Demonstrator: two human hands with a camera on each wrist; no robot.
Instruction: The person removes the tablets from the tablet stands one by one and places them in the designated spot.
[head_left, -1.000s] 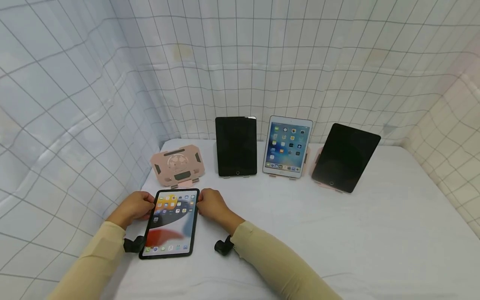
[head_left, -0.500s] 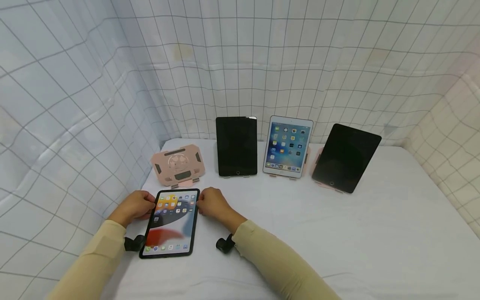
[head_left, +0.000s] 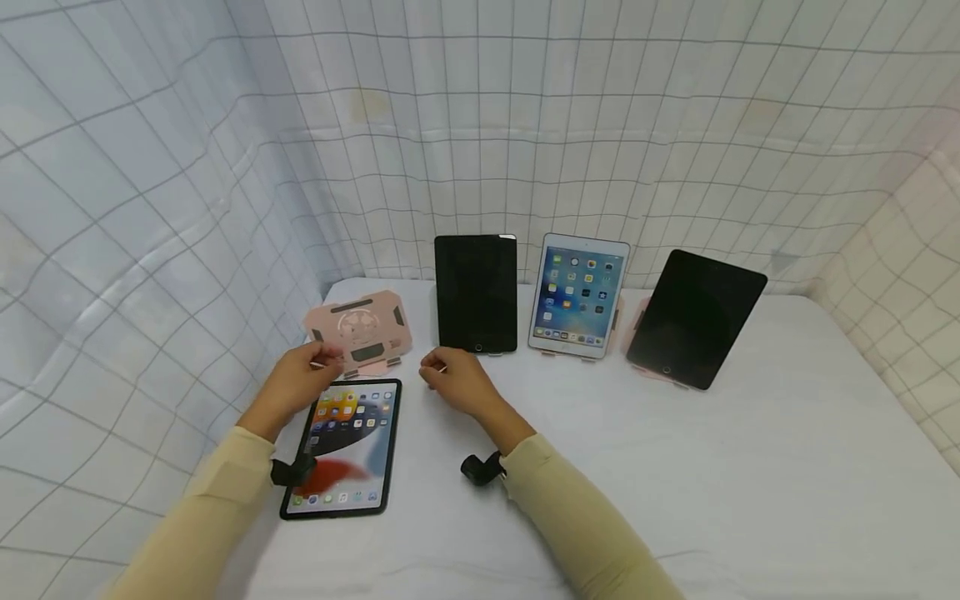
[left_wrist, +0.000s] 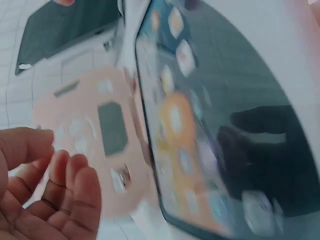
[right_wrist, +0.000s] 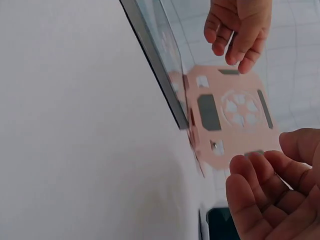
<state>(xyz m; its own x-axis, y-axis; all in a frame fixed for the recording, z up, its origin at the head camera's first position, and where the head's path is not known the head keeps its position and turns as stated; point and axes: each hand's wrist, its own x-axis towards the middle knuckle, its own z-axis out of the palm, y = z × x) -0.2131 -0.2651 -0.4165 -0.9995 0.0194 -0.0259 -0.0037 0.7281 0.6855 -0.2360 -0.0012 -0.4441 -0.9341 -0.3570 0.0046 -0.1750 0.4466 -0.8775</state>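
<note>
There hung the left hand (head_left: pixel 296 383), fingers loosely curled and gripping nothing, near the far left corner of the black-framed iPad (head_left: pixel 352 454)! That iPad lay face up, home screen lit, on white cloth (head_left: pixel 600 467), just in front of the pink tablet stand (head_left: pixel 390 321). The right hand (head_left: pixel 462 383), equally unladen, thumb narrowly off its fingers, hovered beyond the far right corner. Behind, 2 black tablets (head_left: pixel 476 292) flanked 1 white iPad (head_left: pixel 577 296).
</note>
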